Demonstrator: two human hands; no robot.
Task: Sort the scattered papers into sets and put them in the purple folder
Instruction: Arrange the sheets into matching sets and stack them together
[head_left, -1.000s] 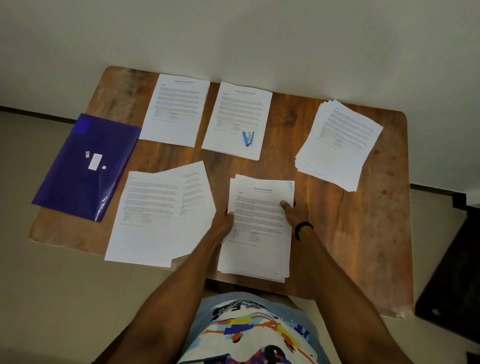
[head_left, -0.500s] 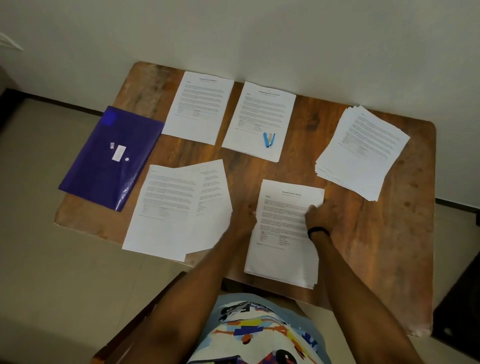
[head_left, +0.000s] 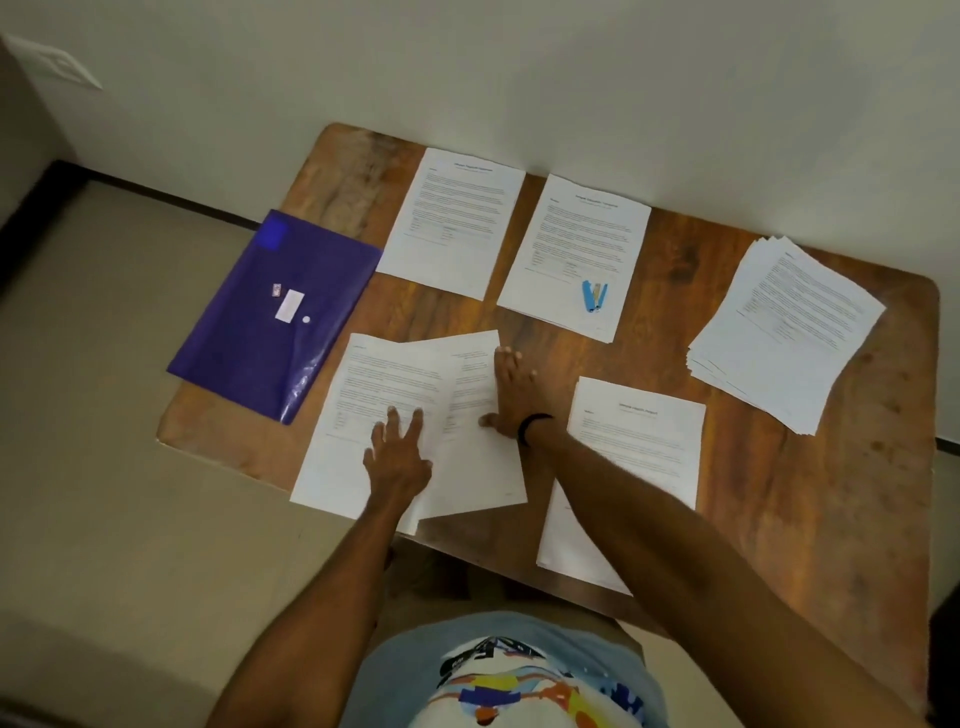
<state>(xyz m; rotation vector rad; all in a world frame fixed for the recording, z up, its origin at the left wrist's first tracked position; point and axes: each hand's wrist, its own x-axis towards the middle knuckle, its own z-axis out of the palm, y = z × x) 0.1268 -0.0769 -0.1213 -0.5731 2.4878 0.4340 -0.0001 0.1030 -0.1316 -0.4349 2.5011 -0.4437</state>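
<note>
Printed white papers lie in several groups on the wooden table (head_left: 779, 519). Two overlapping sheets (head_left: 395, 384) sit at the front left, askew to each other. My left hand (head_left: 397, 452) rests flat on them with fingers spread. My right hand (head_left: 511, 395) lies flat with straight fingers on the right sheet's edge. A squared stack (head_left: 639, 441) sits at the front right, partly under my right forearm. Two single sets (head_left: 457, 218) (head_left: 576, 249) lie at the back. A thick fanned stack (head_left: 789, 332) is at the far right. The purple folder (head_left: 270, 317) lies shut at the left edge.
A small blue stapler (head_left: 594, 296) rests on the back right set. The table's far edge meets the wall. The folder and front papers overhang the table's left and front edges. Floor lies to the left.
Both hands left the front right stack and moved left onto the two overlapping sheets. The camera view also shifted left.
</note>
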